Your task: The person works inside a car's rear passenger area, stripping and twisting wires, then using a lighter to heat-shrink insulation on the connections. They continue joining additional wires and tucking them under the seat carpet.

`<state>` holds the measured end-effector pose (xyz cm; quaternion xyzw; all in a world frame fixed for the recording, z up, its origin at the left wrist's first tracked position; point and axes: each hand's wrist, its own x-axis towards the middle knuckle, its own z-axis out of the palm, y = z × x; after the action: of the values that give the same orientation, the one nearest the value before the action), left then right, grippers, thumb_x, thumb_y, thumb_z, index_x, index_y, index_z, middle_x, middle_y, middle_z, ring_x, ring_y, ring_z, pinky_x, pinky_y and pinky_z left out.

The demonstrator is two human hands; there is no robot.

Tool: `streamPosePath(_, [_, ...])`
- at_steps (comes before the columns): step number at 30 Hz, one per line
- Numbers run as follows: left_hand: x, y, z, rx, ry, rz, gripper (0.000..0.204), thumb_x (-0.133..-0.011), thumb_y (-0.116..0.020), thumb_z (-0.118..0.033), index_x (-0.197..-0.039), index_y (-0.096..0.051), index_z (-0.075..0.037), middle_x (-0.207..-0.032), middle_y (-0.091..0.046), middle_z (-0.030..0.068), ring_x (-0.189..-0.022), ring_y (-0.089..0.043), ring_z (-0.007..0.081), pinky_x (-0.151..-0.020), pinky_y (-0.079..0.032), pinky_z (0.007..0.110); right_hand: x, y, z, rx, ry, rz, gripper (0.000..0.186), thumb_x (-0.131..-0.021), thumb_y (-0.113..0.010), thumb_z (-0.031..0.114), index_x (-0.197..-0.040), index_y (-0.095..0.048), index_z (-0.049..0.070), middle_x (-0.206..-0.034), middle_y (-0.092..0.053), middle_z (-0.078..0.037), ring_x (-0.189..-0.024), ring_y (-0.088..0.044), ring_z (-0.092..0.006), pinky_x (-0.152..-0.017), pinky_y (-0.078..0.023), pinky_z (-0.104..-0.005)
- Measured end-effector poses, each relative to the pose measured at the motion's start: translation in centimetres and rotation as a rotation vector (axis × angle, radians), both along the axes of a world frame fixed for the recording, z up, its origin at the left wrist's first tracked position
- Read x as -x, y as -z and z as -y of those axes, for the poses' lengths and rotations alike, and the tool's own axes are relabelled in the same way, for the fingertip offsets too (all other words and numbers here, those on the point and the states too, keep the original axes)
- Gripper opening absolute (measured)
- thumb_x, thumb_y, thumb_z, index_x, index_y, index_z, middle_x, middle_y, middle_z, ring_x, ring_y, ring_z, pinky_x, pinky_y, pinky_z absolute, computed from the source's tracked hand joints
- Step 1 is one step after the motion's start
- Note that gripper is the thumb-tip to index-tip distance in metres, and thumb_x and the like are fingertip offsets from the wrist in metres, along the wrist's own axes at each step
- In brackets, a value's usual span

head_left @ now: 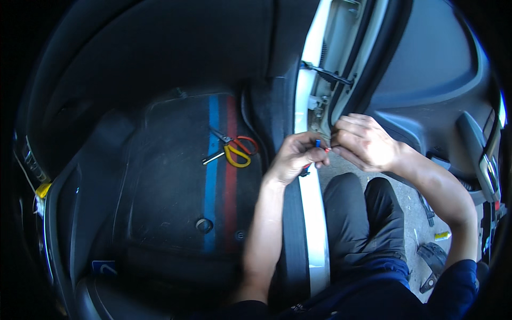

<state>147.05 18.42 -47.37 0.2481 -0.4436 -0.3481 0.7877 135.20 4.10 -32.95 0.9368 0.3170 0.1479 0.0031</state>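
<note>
My left hand (296, 158) is closed in a pinch above the white door sill (317, 224) of a car. A small blue piece (318, 143) stands up between its thumb and fingers. A bit of red (327, 150) shows at the fingertips, and something dark pokes out below them; whether these are wires or connectors I cannot tell. Right beside it, my right hand (365, 143) has its fingers curled shut, fingertips meeting those of the left. Whatever it pinches is hidden by the fingers.
Scissors with red and yellow handles (235, 153) lie on the dark striped floor mat (170, 176), a short metal cylinder (213, 158) beside them. A round dark ring (203, 225) sits nearer. The open door (426, 90) stands right. On the ground are a yellow item (442, 236) and a black part (433, 258).
</note>
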Motion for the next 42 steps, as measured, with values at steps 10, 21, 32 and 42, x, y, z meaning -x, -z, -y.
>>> streamPosePath(10, [-1.5,2.8,0.5,0.165,-0.018,-0.065,0.012,-0.086,-0.076,-0.015,-0.091,-0.071,-0.006,-0.073,-0.068,0.0061,-0.063,-0.063,0.0114,-0.058,-0.048,0.022,1.6,1.7,-2.7,-0.512,0.415,-0.306,0.022,-0.089,-0.065,0.016,-0.103,-0.055,0.003,-0.085,-0.059,-0.009,-0.075,-0.059,-0.0211,-0.069,-0.045,-0.0337])
streamPosePath(21, [-2.9,6.1,0.3,0.168,0.037,-0.196,0.014,-0.088,-0.074,-0.013,-0.098,-0.070,-0.003,-0.076,-0.070,0.0072,-0.066,-0.064,0.0101,-0.059,-0.048,0.021,-4.9,2.9,-2.4,0.207,-0.141,0.165,0.018,-0.081,-0.075,0.015,-0.081,-0.059,0.007,-0.070,-0.059,-0.007,-0.067,-0.059,-0.0191,-0.063,-0.040,-0.0353])
streamPosePath(32, [-6.2,5.8,-3.2,0.220,-0.023,-0.197,0.015,-0.085,-0.077,-0.015,-0.092,-0.070,-0.005,-0.072,-0.068,0.0064,-0.064,-0.062,0.0115,-0.060,-0.047,0.023,-9.7,2.5,-6.1,0.046,-0.141,-0.007,0.014,-0.088,-0.069,0.012,-0.081,-0.060,0.005,-0.066,-0.055,-0.011,-0.062,-0.057,-0.0267,-0.058,-0.040,-0.0354])
streamPosePath(42, [-12.5,6.4,-10.0,0.097,-0.105,0.008,0.011,-0.086,-0.075,-0.016,-0.089,-0.073,-0.005,-0.075,-0.072,0.0054,-0.067,-0.065,0.0105,-0.060,-0.050,0.023,-13.4,6.2,-10.5,-0.298,0.151,-0.358,0.019,-0.093,-0.066,0.017,-0.086,-0.058,0.001,-0.069,-0.059,-0.009,-0.062,-0.058,-0.0204,-0.059,-0.045,-0.0331])
